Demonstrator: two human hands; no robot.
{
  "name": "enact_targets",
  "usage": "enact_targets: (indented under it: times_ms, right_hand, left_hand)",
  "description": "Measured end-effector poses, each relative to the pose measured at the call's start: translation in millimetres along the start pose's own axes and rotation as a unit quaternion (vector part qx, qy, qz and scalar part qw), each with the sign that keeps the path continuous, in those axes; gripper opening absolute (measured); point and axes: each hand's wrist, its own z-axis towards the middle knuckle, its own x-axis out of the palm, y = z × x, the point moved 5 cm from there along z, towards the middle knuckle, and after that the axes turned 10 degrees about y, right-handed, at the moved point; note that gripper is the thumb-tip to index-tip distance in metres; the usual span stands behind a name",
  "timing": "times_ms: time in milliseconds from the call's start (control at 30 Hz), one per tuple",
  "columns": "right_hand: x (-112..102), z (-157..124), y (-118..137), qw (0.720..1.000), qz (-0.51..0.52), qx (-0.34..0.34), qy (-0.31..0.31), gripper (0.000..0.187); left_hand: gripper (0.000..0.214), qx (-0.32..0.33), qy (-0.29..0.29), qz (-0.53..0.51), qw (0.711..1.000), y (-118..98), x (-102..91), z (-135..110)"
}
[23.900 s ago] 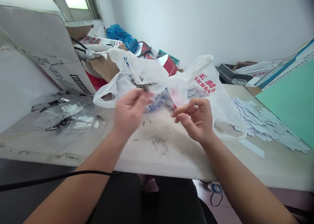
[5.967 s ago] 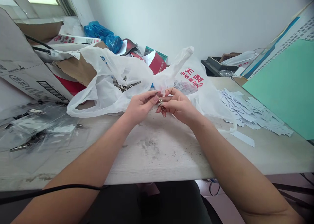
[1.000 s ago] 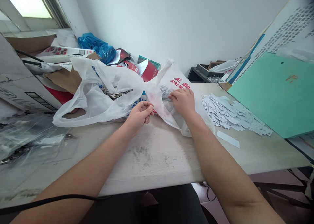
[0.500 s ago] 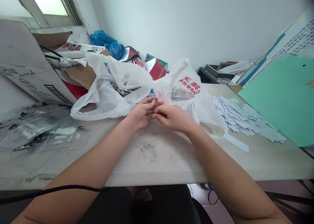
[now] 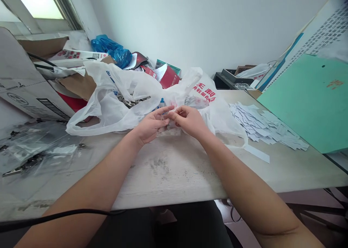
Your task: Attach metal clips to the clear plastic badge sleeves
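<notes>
curling toward each other, the left hand (image 5: pixel 149 125) and right hand (image 5: pixel 189 121) nearly meet, pinched together over something too small to make out. a small clear plastic sleeve (image 5: pixel 169 131) lies on the scuffed table (image 5: pixel 163 175) just below the grip, in front of a white plastic bag (image 5: pixel 116 112); whether they clamp it cannot be told.
</notes>
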Motion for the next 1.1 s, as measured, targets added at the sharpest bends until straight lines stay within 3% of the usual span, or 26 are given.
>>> enact_targets:
  times_ms: [133, 200, 367, 567, 700, 833, 900, 1000, 1067, 1100]
  right_hand:
    - [-14.9, 6.8, -12.0, 0.987, 0.141, 0.011, -0.072, 0.052]
    - [-21.1, 9.0, -16.3, 0.978, 0.196, 0.026, -0.069, 0.054]
    - [-24.1, 5.8, -11.5, 0.965, 0.249, 0.024, 0.079, 0.055]
    - [-17.2, -2.1, -8.7, 0.94, 0.272, 0.047, 0.2, 0.054]
    - [-10.2, -2.6, -10.2, 0.923, 0.283, 0.049, 0.255, 0.054]
    - [-2.4, -0.3, -9.4, 0.914, 0.302, 0.027, 0.269, 0.052]
    - [-1.3, 4.7, -11.0, 0.925, 0.311, 0.016, 0.217, 0.053]
    - [-15.8, 13.2, -14.9, 0.953, 0.301, -0.036, 0.009, 0.059]
    - [-31.0, 12.6, -14.6, 0.949, 0.276, -0.085, -0.127, 0.062]
    - [-37.3, 11.3, -13.4, 0.944, 0.267, -0.104, -0.165, 0.061]
  left_hand:
    - [0.048, 0.015, -0.001, -0.041, 0.999, -1.8, -0.2, 1.0]
    - [0.049, 0.015, 0.012, -0.053, 0.998, -4.8, 3.2, 0.0]
    - [0.059, -0.003, 0.039, -0.059, 0.997, -10.2, 9.4, -3.7]
    - [0.069, -0.038, 0.086, -0.058, 0.994, -3.8, 12.6, -5.5]
    - [0.068, -0.041, 0.101, -0.052, 0.993, 0.9, 15.7, -5.6]
    - [0.066, -0.038, 0.099, -0.052, 0.993, 3.1, 18.3, -4.2]
    - [0.066, -0.031, 0.08, -0.051, 0.995, 2.9, 16.6, -2.8]
    - [0.06, -0.001, 0.025, -0.041, 0.999, -1.2, 9.6, -0.8]
    - [0.051, 0.029, -0.028, -0.035, 0.999, -6.6, 3.7, -0.6]
    - [0.047, 0.04, -0.053, -0.032, 0.997, -9.4, 1.4, -0.9]
